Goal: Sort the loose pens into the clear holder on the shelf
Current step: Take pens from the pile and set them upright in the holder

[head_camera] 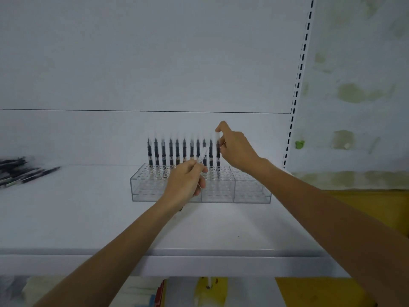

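Nearest me, my left hand (184, 181) is curled around a spare pen (202, 154) just in front of the clear holder (252, 192), which sits on the shelf (88, 218). That pen's long axis leans from lower left to upper right, its clear end pointing up at the standing row. I cannot tell whether more than one pen is in that fist. Further in, my right hand (236, 149) pinches the upper part of the end pen (218, 152) between thumb and fingers. This pen stands upright, long axis vertical, clear cap up, at the right end of the row of pens (177, 151) along the holder's back edge. I judge the main risk to be the tilted pen in my left hand: its tip is very near the row and could knock a neighbour askew. If I let go before the end pen is seated in its hole, it may lean or tip. A push from either hand could also slide the holder. The loose pens (20, 171) lie far left, well apart.
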Demonstrator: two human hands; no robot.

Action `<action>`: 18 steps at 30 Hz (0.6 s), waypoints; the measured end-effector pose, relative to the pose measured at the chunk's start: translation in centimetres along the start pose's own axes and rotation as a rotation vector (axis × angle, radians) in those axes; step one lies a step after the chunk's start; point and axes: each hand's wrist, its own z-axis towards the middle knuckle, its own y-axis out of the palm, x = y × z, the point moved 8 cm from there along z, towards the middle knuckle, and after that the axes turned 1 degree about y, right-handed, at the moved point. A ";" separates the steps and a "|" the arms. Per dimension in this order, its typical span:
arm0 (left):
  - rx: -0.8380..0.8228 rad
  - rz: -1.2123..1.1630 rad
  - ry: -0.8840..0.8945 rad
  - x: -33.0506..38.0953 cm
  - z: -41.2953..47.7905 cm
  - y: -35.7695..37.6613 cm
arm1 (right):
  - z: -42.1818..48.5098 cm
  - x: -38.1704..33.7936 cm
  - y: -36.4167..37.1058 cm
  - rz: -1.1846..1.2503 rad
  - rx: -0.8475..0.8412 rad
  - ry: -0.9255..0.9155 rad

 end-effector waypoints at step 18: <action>0.013 -0.042 0.151 2.5 -0.6 2.5 | -4.4 -0.8 -1.4 0.730 -0.136 0.197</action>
